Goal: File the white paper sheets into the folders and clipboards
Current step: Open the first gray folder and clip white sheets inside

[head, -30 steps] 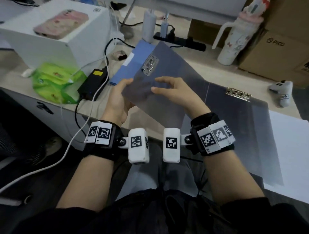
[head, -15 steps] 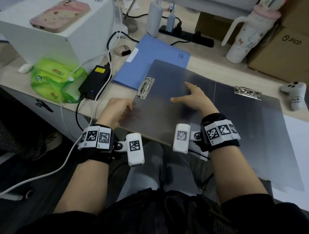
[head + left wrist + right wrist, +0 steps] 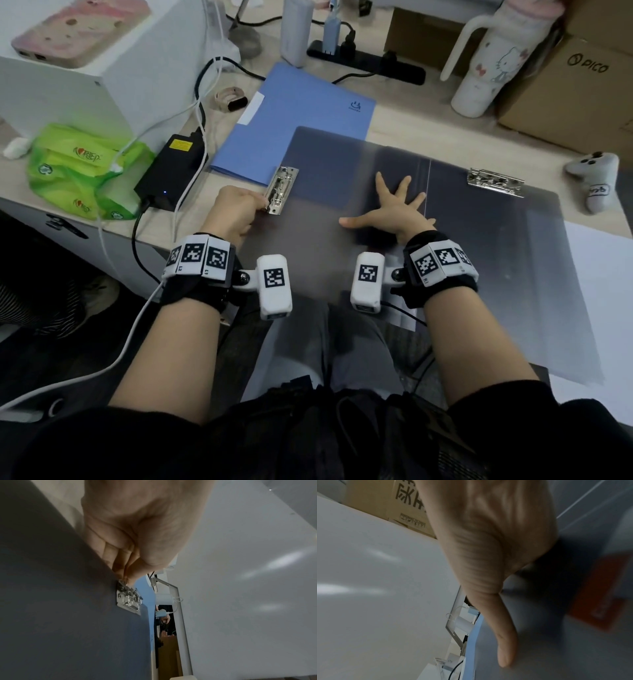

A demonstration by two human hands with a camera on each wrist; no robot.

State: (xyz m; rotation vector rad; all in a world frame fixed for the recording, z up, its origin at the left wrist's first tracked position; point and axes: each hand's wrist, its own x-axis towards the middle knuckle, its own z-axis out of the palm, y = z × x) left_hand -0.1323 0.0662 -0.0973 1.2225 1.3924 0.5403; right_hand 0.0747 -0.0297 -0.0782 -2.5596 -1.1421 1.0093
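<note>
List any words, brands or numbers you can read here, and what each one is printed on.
"PICO": cardboard box, far right.
"67W": small white charger, right wrist view.
Large Chinese characters, cut off: cardboard box.
Blurred, unreadable: green tissue packs, yellow label on black power adapter, blue folder's logo, grey controller's writing.

the grey folder (image 3: 329, 192) looks like smooth, semi-matt plastic with a soft sheen – its clip (image 3: 281, 190) is bright, shiny metal. at 12 o'clock from it the blue folder (image 3: 301, 116) is matt card or plastic; which one cannot be told. at 3 o'clock the white paper sheets (image 3: 606, 287) are plain and matt. the desk (image 3: 404, 126) shows a pale wood-look finish – the box (image 3: 575, 89) at 1 o'clock is brown cardboard.
</note>
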